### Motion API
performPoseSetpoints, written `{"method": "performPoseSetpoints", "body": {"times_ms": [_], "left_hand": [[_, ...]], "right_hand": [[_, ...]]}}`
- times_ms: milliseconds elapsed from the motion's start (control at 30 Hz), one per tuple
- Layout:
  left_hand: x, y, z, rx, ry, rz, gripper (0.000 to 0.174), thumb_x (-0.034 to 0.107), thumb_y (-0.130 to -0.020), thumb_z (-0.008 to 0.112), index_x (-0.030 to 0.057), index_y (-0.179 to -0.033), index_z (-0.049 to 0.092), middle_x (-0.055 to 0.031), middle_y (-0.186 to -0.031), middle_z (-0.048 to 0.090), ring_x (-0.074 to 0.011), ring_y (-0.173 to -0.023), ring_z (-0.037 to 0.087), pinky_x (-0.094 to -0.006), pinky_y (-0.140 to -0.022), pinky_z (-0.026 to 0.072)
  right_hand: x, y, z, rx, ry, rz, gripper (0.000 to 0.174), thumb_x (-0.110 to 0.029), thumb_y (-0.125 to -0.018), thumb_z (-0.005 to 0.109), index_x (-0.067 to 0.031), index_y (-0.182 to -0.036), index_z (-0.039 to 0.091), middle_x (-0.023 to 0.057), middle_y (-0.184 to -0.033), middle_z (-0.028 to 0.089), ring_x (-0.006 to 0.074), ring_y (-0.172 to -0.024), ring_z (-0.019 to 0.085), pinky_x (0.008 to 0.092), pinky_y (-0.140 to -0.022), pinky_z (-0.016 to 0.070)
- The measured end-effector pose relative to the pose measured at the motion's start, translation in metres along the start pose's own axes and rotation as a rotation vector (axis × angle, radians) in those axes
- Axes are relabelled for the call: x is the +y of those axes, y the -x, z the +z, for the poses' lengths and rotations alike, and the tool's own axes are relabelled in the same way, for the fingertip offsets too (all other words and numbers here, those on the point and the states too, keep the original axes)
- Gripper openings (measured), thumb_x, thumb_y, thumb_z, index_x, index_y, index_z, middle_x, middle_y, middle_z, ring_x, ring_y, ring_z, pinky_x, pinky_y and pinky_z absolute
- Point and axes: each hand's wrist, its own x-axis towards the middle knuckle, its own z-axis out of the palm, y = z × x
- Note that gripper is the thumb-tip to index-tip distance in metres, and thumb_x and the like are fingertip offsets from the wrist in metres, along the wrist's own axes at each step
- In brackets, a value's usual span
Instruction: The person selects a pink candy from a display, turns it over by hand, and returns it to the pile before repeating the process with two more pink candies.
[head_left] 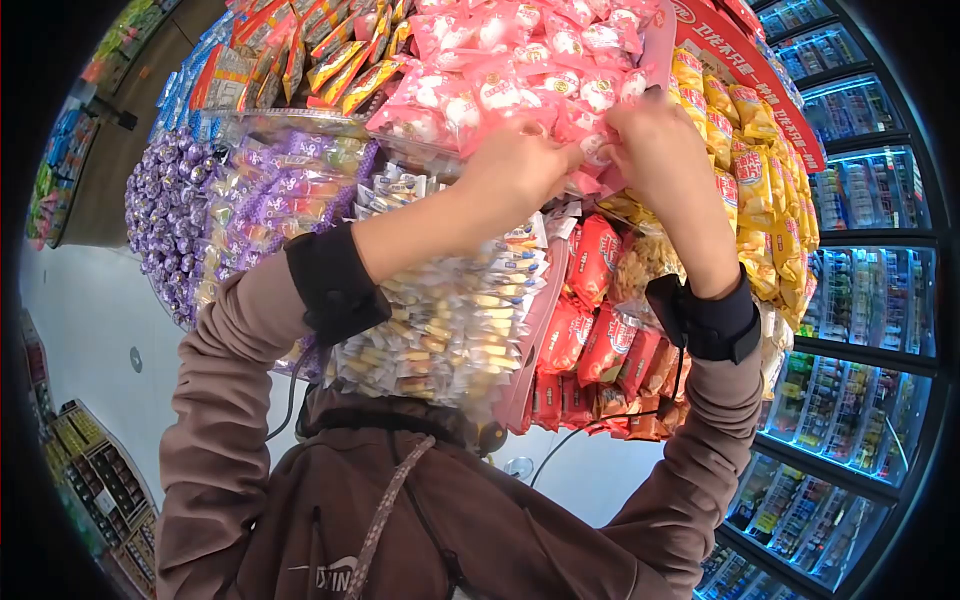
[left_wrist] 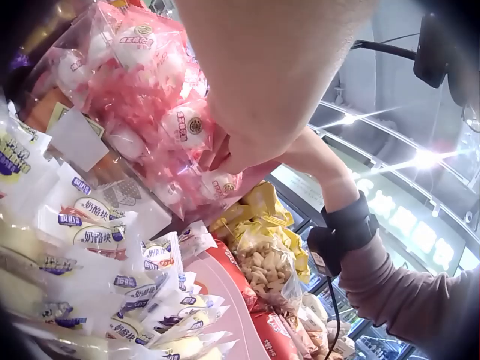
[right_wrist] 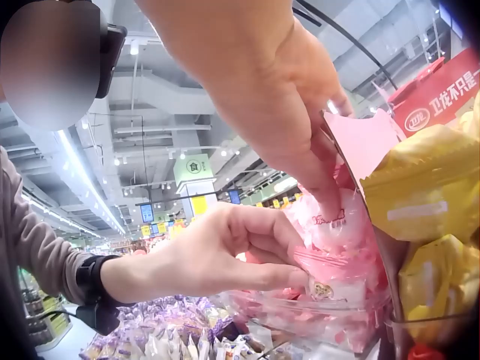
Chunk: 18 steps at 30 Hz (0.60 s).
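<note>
Both hands are close together over a bin of pink-and-white snack packets point(head_left: 500, 85). My left hand point(head_left: 515, 170) comes in from the left. In the right wrist view its thumb and fingers point(right_wrist: 281, 274) pinch the edge of a pink snack packet point(right_wrist: 337, 281). From the right, my right hand point(head_left: 660, 150) reaches down beside the bin's pink side wall point(right_wrist: 360, 142). One of its fingertips is right at another white-and-pink packet point(right_wrist: 330, 225); its thumb is hidden, and I cannot tell whether it grips that packet. The left wrist view shows the packets point(left_wrist: 184, 124) heaped beside the forearm.
White-wrapped milk snacks point(head_left: 430, 320) lie below the left forearm, with purple sweets point(head_left: 170, 200) farther left. Red packets point(head_left: 595, 260) and yellow packets point(head_left: 765, 190) fill bins to the right. A red sign board point(head_left: 750, 75) edges the display. Lit shelves point(head_left: 870, 280) stand beyond.
</note>
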Motion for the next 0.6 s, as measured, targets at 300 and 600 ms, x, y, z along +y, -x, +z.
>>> {"method": "performPoseSetpoints", "body": {"times_ms": [300, 600], "left_hand": [[0.005, 0.003, 0.009, 0.003, -0.224, 0.013, 0.029, 0.013, -0.073, 0.061, 0.0077, -0.101, 0.058, -0.0055, -0.071, 0.058, -0.0218, -0.076, 0.057, -0.0369, -0.079, 0.0404], [0.007, -0.006, 0.006, -0.246, -0.375, -0.008, 0.023, 0.018, -0.073, 0.061, 0.0084, -0.093, 0.059, -0.0058, -0.075, 0.059, -0.0204, -0.082, 0.055, -0.0344, -0.081, 0.0382]], "right_hand": [[-0.011, 0.001, 0.0, -0.077, 0.043, 0.019, 0.017, -0.012, -0.065, 0.066, -0.0054, -0.077, 0.056, 0.0138, -0.068, 0.059, 0.0313, -0.071, 0.057, 0.0394, -0.069, 0.0436], [-0.022, 0.001, 0.015, -0.058, 0.162, -0.071, 0.005, -0.01, -0.066, 0.06, -0.008, -0.071, 0.058, 0.0075, -0.063, 0.061, 0.0226, -0.068, 0.061, 0.0335, -0.069, 0.0424]]}}
